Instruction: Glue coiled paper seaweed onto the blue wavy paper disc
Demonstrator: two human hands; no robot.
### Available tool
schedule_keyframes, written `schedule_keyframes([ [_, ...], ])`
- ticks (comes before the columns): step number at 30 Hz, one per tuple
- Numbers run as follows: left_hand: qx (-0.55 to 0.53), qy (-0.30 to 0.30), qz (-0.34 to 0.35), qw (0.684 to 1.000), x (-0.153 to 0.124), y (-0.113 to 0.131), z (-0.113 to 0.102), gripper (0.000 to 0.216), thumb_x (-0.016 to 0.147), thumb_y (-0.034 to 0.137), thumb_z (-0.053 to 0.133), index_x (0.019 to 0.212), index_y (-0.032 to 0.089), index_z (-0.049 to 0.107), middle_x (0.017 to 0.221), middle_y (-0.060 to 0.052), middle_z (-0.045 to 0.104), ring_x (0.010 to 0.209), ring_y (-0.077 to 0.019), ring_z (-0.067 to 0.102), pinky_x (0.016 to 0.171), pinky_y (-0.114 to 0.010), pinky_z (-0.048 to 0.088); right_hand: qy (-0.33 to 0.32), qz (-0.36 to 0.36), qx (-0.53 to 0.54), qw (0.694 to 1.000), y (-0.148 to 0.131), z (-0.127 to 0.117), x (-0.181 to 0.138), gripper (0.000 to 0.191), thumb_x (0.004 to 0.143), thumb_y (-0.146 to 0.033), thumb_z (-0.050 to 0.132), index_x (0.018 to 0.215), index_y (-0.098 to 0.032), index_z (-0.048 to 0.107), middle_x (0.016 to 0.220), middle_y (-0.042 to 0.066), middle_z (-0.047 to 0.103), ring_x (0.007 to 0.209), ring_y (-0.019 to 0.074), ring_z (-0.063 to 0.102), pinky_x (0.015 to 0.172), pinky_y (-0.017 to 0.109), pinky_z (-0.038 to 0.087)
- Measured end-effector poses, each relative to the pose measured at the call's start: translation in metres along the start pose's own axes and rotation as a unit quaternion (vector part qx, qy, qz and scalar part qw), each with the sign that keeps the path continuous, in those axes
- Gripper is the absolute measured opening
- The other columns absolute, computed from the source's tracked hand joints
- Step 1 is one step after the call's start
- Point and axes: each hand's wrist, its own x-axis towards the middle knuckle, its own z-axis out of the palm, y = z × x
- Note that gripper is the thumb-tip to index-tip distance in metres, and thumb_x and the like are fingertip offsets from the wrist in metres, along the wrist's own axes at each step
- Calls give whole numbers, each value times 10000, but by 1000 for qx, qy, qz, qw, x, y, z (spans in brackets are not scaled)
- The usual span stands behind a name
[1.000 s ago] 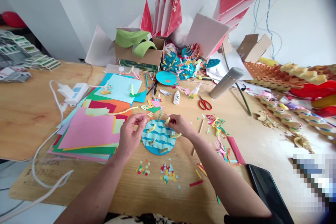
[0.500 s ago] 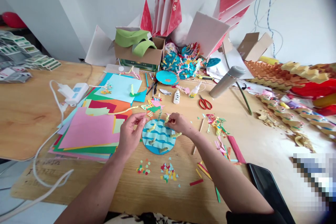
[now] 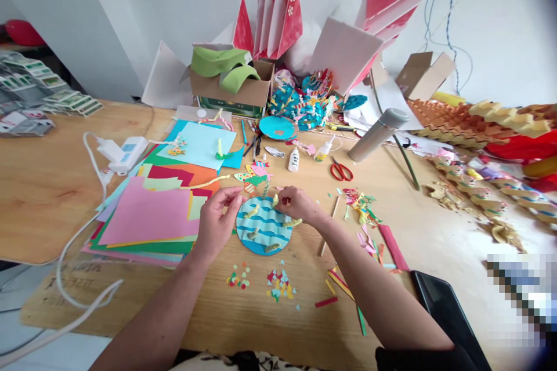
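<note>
A round blue disc with wavy light-blue paper bands [image 3: 263, 224] lies flat on the table between my hands. Several short twisted yellowish pieces [image 3: 251, 212] stand out from its face. At its upper right edge, my right hand [image 3: 298, 204] pinches one small pale-yellow twisted piece [image 3: 275, 200]. My left hand [image 3: 220, 214] is at the disc's left edge, thumb and forefinger brought together; whatever they hold, if anything, is too small to make out. Patterned paper fish [image 3: 260, 169] lie just beyond the disc.
Coloured paper sheets [image 3: 143, 208] are stacked at the left beside a white power strip [image 3: 129, 155]. Beyond the disc are a glue bottle [image 3: 294, 160], red-handled scissors [image 3: 341, 171] and a grey flask [image 3: 378, 134]. Paper scraps [image 3: 361, 206] and a black phone [image 3: 448, 319] lie right; paper dots [image 3: 239, 277] lie in front.
The camera view has shifted very slightly. My right fingertips and the pale-yellow piece sit a touch lower against the disc's edge; my left hand keeps its pose.
</note>
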Motion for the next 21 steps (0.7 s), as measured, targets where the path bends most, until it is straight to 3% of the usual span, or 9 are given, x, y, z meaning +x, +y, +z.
schedule_keyframes([
  [12, -8, 2, -10, 1000, 1, 1, -1, 237, 818, 350, 635, 954, 156, 656, 831, -59, 733, 801, -192, 707, 738, -295, 558, -9, 88, 103, 991, 8, 1, -6, 118, 673, -254, 661, 676, -137, 675, 625, -22, 519, 566, 92, 427, 519, 209, 355],
  [21, -9, -1, -9, 1000, 1, 2, -1, 220, 822, 326, 624, 955, 153, 654, 824, -55, 728, 790, -184, 706, 737, -291, 556, -12, 97, 104, 990, 7, 3, -6, 126, 672, -251, 638, 662, -129, 665, 657, -8, 526, 582, 100, 450, 534, 220, 360],
])
